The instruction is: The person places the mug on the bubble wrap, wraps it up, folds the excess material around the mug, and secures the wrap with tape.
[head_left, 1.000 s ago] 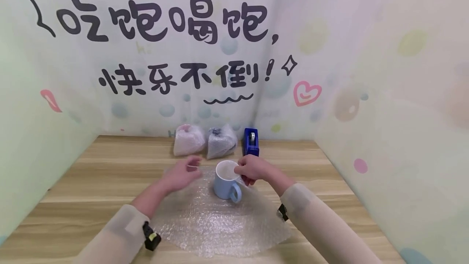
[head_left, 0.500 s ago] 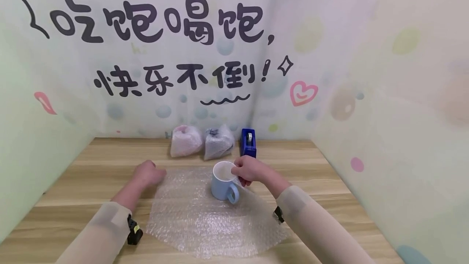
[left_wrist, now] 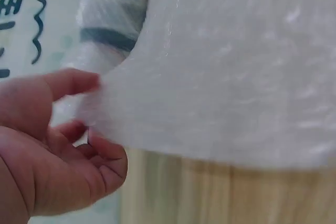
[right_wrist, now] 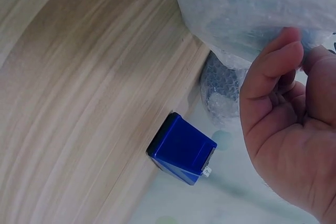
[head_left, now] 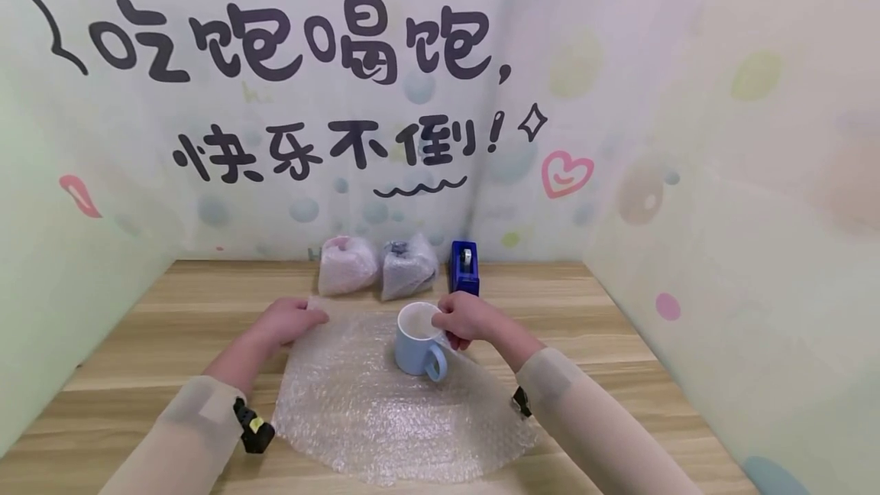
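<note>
A light blue mug with a white inside stands upright on a sheet of bubble wrap, its handle turned toward the front right. My left hand pinches the sheet's far left corner; in the left wrist view the bubble wrap stretches away from the thumb and fingers of that hand. At the mug's right rim, my right hand pinches another edge of the sheet. The right wrist view has this hand with the raised bubble wrap between thumb and forefinger.
Two bubble-wrapped bundles, a pinkish one and a greyish one, sit at the back against the wall. Right of them stands a blue tape dispenser. Wooden tabletop extends to both sides, bounded by walls.
My left hand has moved left from near the mug, past the sheet's edge, and has taken hold of its far left corner, now lifted slightly. The right hand keeps its grip beside the mug.
</note>
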A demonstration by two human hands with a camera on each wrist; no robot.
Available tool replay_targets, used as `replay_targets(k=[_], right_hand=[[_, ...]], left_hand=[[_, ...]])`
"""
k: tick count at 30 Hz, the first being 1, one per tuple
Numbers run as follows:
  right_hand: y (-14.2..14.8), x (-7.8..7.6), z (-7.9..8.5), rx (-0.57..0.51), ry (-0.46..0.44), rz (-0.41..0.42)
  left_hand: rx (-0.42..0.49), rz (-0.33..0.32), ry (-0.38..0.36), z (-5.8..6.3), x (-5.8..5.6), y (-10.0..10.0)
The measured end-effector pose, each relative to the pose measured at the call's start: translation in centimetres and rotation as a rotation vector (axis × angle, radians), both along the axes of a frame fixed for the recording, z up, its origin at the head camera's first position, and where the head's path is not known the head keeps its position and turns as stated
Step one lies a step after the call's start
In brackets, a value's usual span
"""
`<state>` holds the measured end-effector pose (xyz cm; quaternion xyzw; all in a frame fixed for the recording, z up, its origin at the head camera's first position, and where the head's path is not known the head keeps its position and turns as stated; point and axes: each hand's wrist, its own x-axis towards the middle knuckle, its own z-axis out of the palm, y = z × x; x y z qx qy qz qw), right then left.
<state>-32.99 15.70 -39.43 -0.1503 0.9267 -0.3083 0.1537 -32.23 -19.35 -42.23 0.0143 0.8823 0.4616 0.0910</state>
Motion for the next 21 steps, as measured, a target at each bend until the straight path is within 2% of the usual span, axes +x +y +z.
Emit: replay_targets(k=[4, 7, 10, 15, 17, 21], right_hand=[[0.0, -0.1, -0.1, 0.003, 0.003, -0.004], [0.1, 0.0, -0.1, -0.009, 0.001, -0.007], [0.2, 0.0, -0.1, -0.017, -0.007, -0.009], [0.1, 0.1, -0.1, -0.019, -0.011, -0.008], [0.0, 0.1, -0.1, -0.016, -0.013, -0.007], [0.0, 0.1, -0.1, -0.005, -0.013, -0.006]], left_hand=[[0.106, -0.072, 0.087, 1.6, 0.5, 2.0], [0.238, -0.151, 0.088, 2.9, 1.0, 4.2], [0.302, -0.237, 0.094, 3.6, 1.4, 6.5], [0.236, -0.304, 0.174, 3.6, 2.0, 9.0], [0.195, -0.339, 0.209, 3.4, 2.0, 9.3], [0.074, -0.460, 0.310, 2.8, 2.0, 9.1]])
